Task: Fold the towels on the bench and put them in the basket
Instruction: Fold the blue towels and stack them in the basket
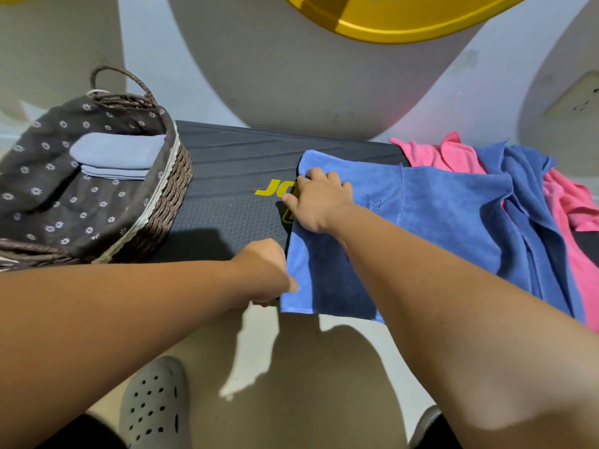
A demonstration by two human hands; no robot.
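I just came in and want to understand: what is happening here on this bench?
A person is folding a blue towel on the dark bench. The right hand holds the towel's left edge at its far end, and the left hand pinches the same edge near the bench's front. The basket at the left already holds folded pale towels. A heap of pink and darker blue towels lies at the right, not yet folded.

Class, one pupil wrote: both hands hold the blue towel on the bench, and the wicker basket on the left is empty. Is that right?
Not quite. The head view shows the basket is not empty: folded pale blue towels lie in it. The left hand and right hand do hold the blue towel on the bench.
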